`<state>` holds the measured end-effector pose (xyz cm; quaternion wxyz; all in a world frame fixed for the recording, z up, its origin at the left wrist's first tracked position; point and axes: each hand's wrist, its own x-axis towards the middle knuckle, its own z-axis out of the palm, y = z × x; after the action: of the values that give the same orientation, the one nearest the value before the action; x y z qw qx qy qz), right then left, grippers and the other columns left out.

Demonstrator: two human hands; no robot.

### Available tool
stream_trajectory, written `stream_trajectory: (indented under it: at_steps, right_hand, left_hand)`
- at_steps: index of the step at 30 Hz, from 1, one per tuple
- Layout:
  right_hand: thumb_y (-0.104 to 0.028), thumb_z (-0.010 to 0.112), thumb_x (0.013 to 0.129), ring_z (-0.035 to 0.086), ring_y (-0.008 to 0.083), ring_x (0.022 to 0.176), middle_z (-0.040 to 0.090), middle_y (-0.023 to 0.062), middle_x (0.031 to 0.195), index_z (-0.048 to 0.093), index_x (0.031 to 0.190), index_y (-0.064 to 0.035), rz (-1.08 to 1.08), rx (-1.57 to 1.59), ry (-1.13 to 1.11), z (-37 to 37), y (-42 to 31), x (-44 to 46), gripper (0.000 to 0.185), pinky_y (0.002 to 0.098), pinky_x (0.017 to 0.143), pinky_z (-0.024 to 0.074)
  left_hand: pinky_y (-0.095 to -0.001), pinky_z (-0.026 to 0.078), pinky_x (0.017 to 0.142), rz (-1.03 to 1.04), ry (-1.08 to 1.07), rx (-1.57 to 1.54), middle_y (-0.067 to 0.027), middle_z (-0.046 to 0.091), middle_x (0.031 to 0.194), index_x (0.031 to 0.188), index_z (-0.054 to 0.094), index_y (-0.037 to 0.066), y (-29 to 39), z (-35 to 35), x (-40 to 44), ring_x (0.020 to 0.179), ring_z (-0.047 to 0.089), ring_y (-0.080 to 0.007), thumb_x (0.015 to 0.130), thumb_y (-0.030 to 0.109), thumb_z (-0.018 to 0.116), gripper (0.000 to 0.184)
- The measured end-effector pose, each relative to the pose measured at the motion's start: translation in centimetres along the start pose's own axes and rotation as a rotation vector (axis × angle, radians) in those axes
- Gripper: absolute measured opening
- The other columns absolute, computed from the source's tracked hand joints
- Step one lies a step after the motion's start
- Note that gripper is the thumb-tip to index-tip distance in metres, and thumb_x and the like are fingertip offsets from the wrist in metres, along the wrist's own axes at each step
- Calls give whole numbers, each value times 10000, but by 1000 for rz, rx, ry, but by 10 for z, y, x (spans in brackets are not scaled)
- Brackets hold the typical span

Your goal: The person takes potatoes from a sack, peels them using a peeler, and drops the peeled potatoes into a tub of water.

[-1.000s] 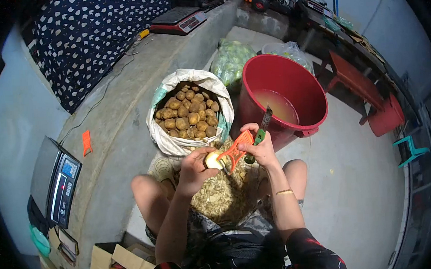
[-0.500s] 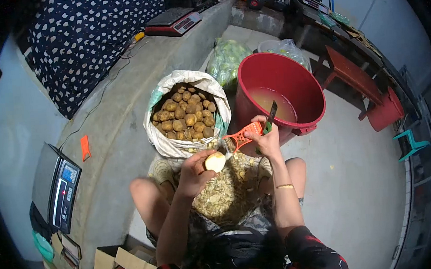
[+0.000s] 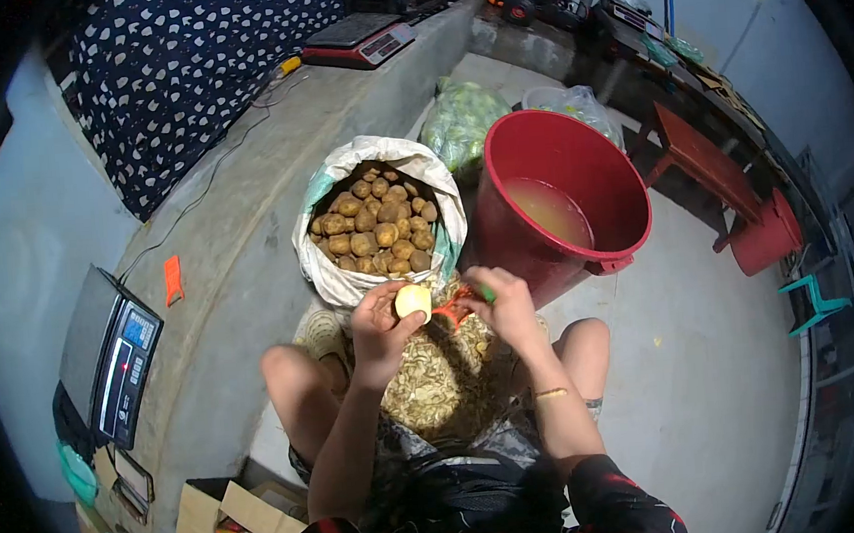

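My left hand (image 3: 380, 331) grips a mostly peeled, pale potato (image 3: 413, 305) between thumb and fingers. To its right, my right hand (image 3: 504, 308) is closed around an orange peeler (image 3: 447, 313), whose head is close to the potato; I cannot tell if they touch. A bit of green (image 3: 488, 292) shows among the right fingers, the rest of it hidden. Below both hands, a heap of potato peelings (image 3: 430, 380) lies between my legs. Ahead, a white sack (image 3: 323, 269) with its rim rolled down holds several unpeeled potatoes (image 3: 376, 220).
A tall red bucket (image 3: 634, 252) with cloudy water stands ahead right, bagged green vegetables (image 3: 464, 120) behind it. On the concrete ledge at left are a digital scale (image 3: 127, 362) and an orange tool (image 3: 173, 281). An open carton (image 3: 261, 516) sits lower left; a red bench (image 3: 702, 158) stands right.
My right hand has come down and left, bringing the peeler to the potato. The dark blade seen sticking up from that hand no longer shows. The view has shifted slightly.
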<state>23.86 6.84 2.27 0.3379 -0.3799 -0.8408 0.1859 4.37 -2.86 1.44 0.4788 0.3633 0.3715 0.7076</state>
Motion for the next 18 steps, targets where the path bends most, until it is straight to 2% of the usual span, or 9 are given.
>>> stream_trajectory:
  at_steps: [1,3,4,5,7,11,13,14,18]
  right_hand:
    - [-72,742,698,650,358,752,628,142,882,617,1117,-169,-24,-63,-53,-4,-21,-3,448,428,652,534]
    - [0,699,666,606,355,669,543,119,806,621,1108,-172,-91,-192,-94,9,-34,-8,481,444,592,494]
    - [-40,688,702,613,347,671,543,112,805,620,1129,-216,-85,-251,-137,12,-37,-8,467,446,574,494]
    - [-40,688,702,613,347,671,543,112,805,620,1129,-216,-83,-249,-137,13,-41,-8,467,446,574,494]
    - [-47,589,772,646,375,719,611,139,915,564,1130,-247,6,-283,-223,12,-47,-7,410,471,601,512]
    - [-74,596,792,643,389,739,616,155,899,583,1105,-205,72,-340,-212,17,-32,-1,340,480,627,512]
    - [-118,648,797,641,398,759,618,168,865,605,1094,-160,201,-213,-141,22,5,5,303,489,664,510]
    - [-182,711,786,636,413,785,627,180,859,619,1080,-125,214,-173,-114,17,11,6,313,494,693,507]
    - [-210,760,760,637,416,810,639,195,895,616,1097,-130,214,-179,-96,0,-6,10,374,474,689,514]
  left_hand:
    - [-282,517,885,15,33,-19,-109,617,1097,1185,493,-56,-1,0,0,1022,616,-170,783,-124,667,443]
    - [-282,521,879,28,66,-36,-112,622,1091,1173,493,-53,-3,-2,1,1010,622,-171,774,-133,671,444]
    - [-285,523,880,27,68,-4,-115,626,1086,1170,490,-54,-4,-4,1,1002,626,-172,769,-134,675,448]
    - [-288,524,881,26,69,28,-119,630,1082,1167,488,-56,-5,-5,1,994,630,-174,764,-135,680,453]
    - [-288,524,881,25,68,21,-122,633,1078,1159,491,-56,-7,-7,1,990,633,-177,762,-136,681,447]
    - [-297,529,874,-59,62,39,-126,635,1073,1142,500,-56,2,-3,-2,991,635,-185,755,-141,679,435]
    - [-298,532,868,-26,45,2,-128,634,1071,1144,501,-55,-3,-3,-8,989,635,-187,757,-137,676,432]
    - [-299,534,861,29,29,-37,-130,633,1069,1145,502,-55,-2,-4,-1,987,635,-189,759,-133,674,429]
    - [-286,537,833,-2,12,-90,-123,629,1070,1164,498,-54,-6,-6,2,966,634,-182,764,-85,690,445]
